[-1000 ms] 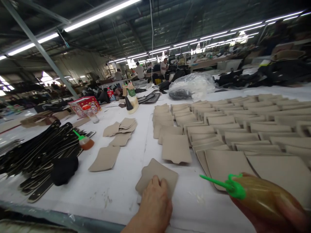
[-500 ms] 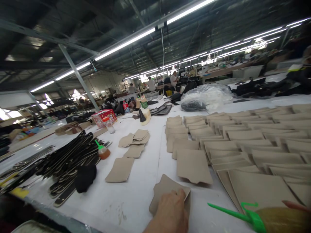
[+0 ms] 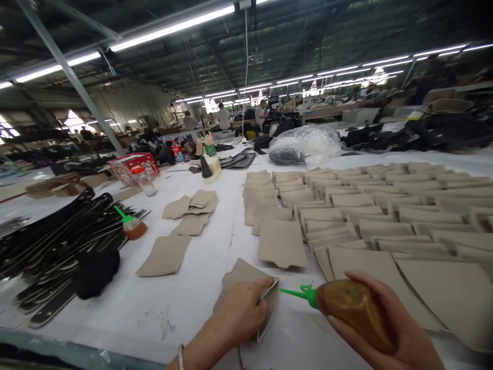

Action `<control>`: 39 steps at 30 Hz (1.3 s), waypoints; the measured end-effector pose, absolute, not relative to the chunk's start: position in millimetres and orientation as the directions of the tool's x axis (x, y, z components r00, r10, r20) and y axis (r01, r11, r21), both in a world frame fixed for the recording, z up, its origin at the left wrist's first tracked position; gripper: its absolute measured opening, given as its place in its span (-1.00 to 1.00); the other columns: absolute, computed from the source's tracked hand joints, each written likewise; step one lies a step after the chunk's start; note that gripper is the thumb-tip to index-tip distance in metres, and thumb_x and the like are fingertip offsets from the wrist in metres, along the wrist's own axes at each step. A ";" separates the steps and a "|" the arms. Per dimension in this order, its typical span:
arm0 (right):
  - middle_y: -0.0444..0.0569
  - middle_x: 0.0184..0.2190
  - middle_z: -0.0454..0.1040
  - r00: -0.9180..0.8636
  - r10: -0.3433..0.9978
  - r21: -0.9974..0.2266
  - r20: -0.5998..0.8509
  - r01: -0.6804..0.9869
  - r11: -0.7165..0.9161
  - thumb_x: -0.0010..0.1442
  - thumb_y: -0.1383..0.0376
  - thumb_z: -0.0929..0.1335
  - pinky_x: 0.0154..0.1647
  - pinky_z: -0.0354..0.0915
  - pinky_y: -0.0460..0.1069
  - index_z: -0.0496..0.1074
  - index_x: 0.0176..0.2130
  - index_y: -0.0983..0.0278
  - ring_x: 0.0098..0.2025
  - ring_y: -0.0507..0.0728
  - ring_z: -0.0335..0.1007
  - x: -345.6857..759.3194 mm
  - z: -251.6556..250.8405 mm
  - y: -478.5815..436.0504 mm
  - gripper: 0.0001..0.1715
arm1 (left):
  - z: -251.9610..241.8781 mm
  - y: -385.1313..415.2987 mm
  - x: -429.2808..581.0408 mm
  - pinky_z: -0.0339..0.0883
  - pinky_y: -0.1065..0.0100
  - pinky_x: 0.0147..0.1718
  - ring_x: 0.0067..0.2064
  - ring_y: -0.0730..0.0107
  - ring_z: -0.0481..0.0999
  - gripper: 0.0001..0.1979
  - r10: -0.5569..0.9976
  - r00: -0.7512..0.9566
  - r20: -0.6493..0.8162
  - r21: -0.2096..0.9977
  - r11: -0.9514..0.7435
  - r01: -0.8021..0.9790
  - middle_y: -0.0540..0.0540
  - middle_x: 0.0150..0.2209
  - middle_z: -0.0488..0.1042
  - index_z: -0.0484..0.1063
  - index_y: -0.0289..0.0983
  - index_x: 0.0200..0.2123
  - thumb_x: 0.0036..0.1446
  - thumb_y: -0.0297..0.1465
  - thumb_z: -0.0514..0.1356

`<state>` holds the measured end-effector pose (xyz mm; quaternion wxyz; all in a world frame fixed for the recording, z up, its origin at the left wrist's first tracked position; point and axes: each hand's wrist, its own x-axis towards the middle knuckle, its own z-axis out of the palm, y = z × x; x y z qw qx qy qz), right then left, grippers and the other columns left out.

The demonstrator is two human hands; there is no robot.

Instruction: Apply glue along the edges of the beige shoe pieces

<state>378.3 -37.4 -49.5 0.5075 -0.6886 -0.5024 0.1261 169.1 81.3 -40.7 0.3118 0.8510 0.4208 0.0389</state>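
My left hand [image 3: 243,308] is closed on a beige sheet piece [image 3: 239,272], pinning it to the white table. Its index finger presses along the piece's right side, where an edge stands folded up over a second layer. My right hand [image 3: 400,329] is wrapped round a squeeze bottle [image 3: 352,308] of amber liquid, probably glue, tipped on its side. The bottle's green nozzle [image 3: 295,293] points left, its tip close to the folded edge; whether they touch I cannot tell. Just beyond the left hand lies another beige piece [image 3: 283,241].
Overlapping rows of beige pieces [image 3: 385,205] cover the table's right side. Several loose pieces [image 3: 165,254] lie left of centre. Black strips [image 3: 65,246] and a second squeeze bottle [image 3: 134,228] are at left. Clear plastic wrap [image 3: 308,144] sits at the back. People work far off.
My right hand has come into view with the bottle, its nozzle now near the piece's edge. My left index finger has stretched out along the fold. The view has turned right.
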 end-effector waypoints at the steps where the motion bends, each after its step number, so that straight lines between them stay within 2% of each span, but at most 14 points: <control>1: -0.10 -0.02 0.34 0.429 0.828 -0.800 0.362 0.599 0.039 0.14 0.01 0.37 -0.03 0.27 -0.02 0.25 0.04 0.11 -0.06 0.17 0.35 377.9 -50.2 -34.6 -0.47 | -40.1 80.7 169.1 0.36 0.24 -0.02 -0.03 0.16 0.52 -0.40 0.744 0.640 -0.192 0.552 -0.457 0.697 -0.11 -0.02 0.53 0.36 -0.12 0.16 0.02 -0.49 -0.01; 6: -0.05 -0.05 0.32 0.271 0.838 -0.680 0.474 0.717 0.153 0.20 0.07 0.36 -0.08 0.29 0.00 0.23 0.05 0.11 -0.10 0.17 0.35 375.0 -47.5 -22.0 -0.54 | -39.0 78.8 169.3 0.42 0.28 -0.18 -0.20 0.20 0.58 -0.42 0.761 0.627 -0.168 0.502 -0.481 0.719 -0.09 -0.17 0.60 0.36 -0.07 0.14 0.04 -0.49 -0.01; 13: -0.07 -0.08 0.36 0.187 0.841 -0.620 0.508 0.757 0.206 0.19 0.11 0.38 -0.14 0.33 -0.04 0.24 0.05 0.08 -0.12 0.17 0.39 377.2 -52.4 -21.6 -0.53 | -41.8 78.8 170.3 0.42 0.22 -0.20 -0.19 0.13 0.58 -0.43 0.758 0.626 -0.182 0.442 -0.506 0.741 -0.11 -0.23 0.60 0.34 -0.07 0.15 0.05 -0.47 -0.01; 22: -0.09 -0.09 0.38 0.303 0.851 -0.715 0.429 0.689 0.115 0.16 0.06 0.38 -0.10 0.29 0.00 0.28 0.02 0.12 -0.14 0.18 0.38 382.1 -52.1 -18.4 -0.54 | -45.1 72.0 172.2 0.41 0.16 -0.13 -0.12 0.06 0.57 -0.44 0.770 0.610 -0.186 0.419 -0.499 0.758 -0.14 -0.17 0.59 0.30 -0.11 0.18 0.08 -0.43 0.02; 26: -0.06 -0.09 0.39 0.336 0.888 -0.782 0.313 0.621 0.041 0.15 0.04 0.38 -0.12 0.31 -0.01 0.25 0.05 0.15 -0.13 0.19 0.39 382.8 -56.1 -22.2 -0.46 | -45.8 72.8 172.0 0.39 0.20 -0.08 -0.10 0.09 0.55 -0.46 0.763 0.617 -0.193 0.425 -0.502 0.753 -0.14 -0.13 0.58 0.29 -0.13 0.19 0.12 -0.40 0.02; 32: -0.09 -0.07 0.40 0.405 0.884 -0.852 0.232 0.523 -0.016 0.09 0.00 0.40 -0.06 0.27 0.01 0.28 0.02 0.15 -0.08 0.21 0.37 385.5 -54.2 -22.9 -0.45 | -43.1 74.2 171.5 0.41 0.20 -0.17 -0.17 0.08 0.57 -0.46 0.751 0.632 -0.191 0.418 -0.520 0.745 -0.15 -0.23 0.60 0.28 -0.15 0.20 0.12 -0.38 0.01; 39: -0.10 -0.12 0.44 0.401 0.907 -0.915 0.130 0.402 -0.046 0.04 0.01 0.42 -0.13 0.29 -0.03 0.28 0.02 0.16 -0.11 0.20 0.40 385.2 -58.0 -25.2 -0.40 | -42.0 73.9 169.8 0.42 0.24 -0.22 -0.21 0.11 0.57 -0.47 0.750 0.633 -0.190 0.446 -0.509 0.736 -0.15 -0.27 0.60 0.29 -0.16 0.19 0.13 -0.36 0.00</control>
